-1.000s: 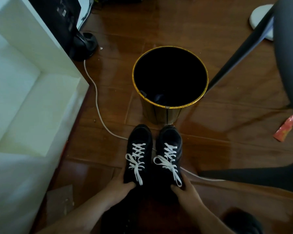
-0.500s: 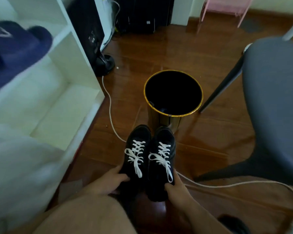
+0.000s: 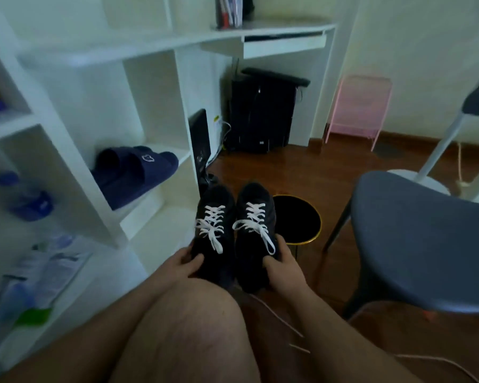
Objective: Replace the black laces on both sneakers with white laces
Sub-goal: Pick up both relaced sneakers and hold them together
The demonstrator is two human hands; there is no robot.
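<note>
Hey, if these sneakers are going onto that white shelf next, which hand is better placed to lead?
Left, probably. The left hand holds the left sneaker, which sits beside the white shelf on that side. The right hand holds the right sneaker farther from it, over the bin.

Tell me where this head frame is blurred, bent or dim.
Head view: the shelf unit and the bottles at its left edge smear with blur; wide-angle distortion bends the desk top; lighting is dim, so both sneakers go nearly featureless black while the white laces stay crisp; the floor shows faint glare.
</note>
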